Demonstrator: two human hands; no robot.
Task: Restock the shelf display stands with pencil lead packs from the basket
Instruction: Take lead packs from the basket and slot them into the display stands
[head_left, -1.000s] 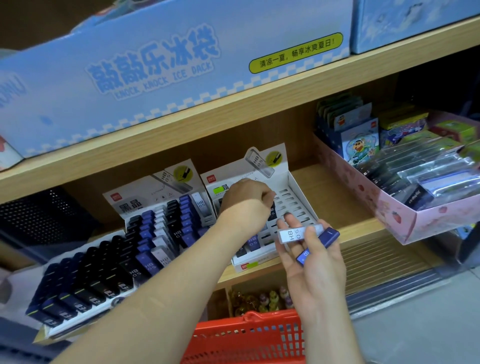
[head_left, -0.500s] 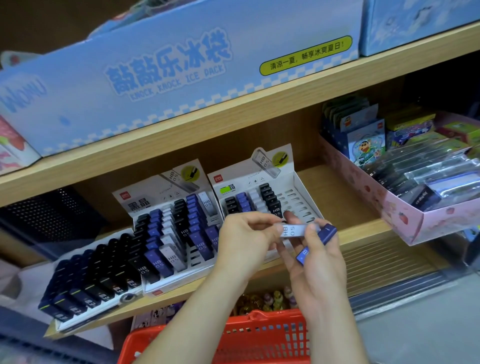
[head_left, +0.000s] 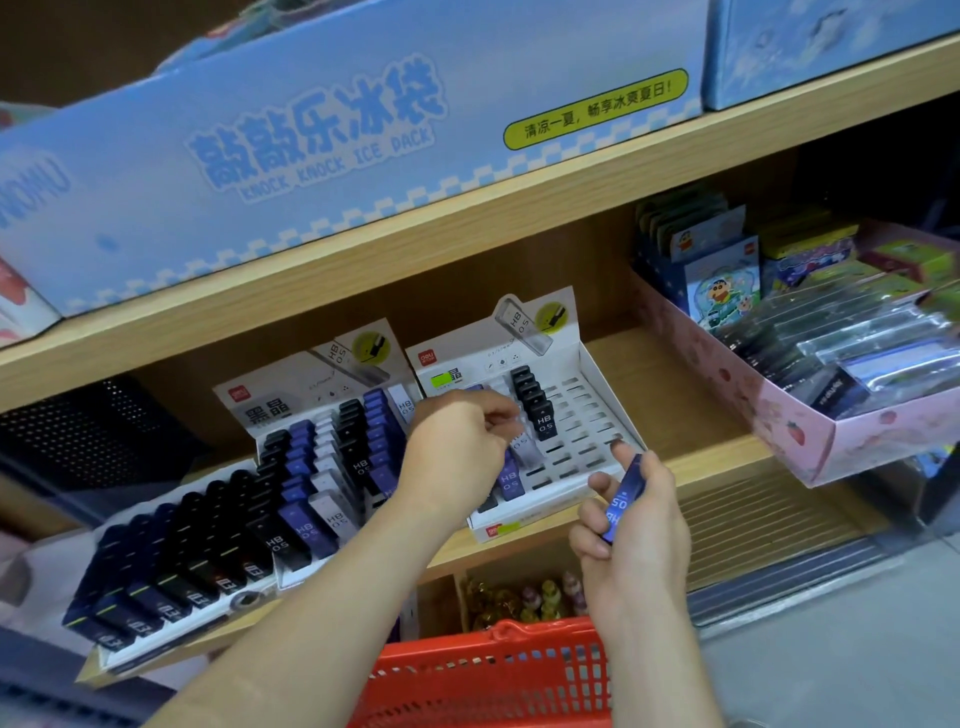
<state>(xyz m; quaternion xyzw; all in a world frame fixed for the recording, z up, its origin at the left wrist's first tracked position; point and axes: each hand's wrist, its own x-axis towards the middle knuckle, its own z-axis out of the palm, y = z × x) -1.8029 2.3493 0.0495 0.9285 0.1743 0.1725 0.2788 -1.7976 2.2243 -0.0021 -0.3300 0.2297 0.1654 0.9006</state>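
- Pencil lead packs: the blue pack (head_left: 623, 499), slim and marked HB 0.5, stands nearly upright inside the right grip (head_left: 634, 530), whose thumb and fingers curl round it.
- The pale pack (head_left: 524, 448), translucent white with 0.5 printed on it, sits at the fingertips of the left grip (head_left: 462, 447), which pinches it over the white slotted stand (head_left: 602, 384).
- Just beyond the left grip, black packs (head_left: 537, 410) fill one column; open slots lie between the two grips.
- Left of the left grip, a fuller stand (head_left: 270, 410) holds black, blue and white packs.
- Blur smears the left fingertips, and the wrist hides the slotted stand's lower-left slots.
- Below the right grip, the red basket (head_left: 493, 675) is cut off by the frame's edge; its contents are hidden.
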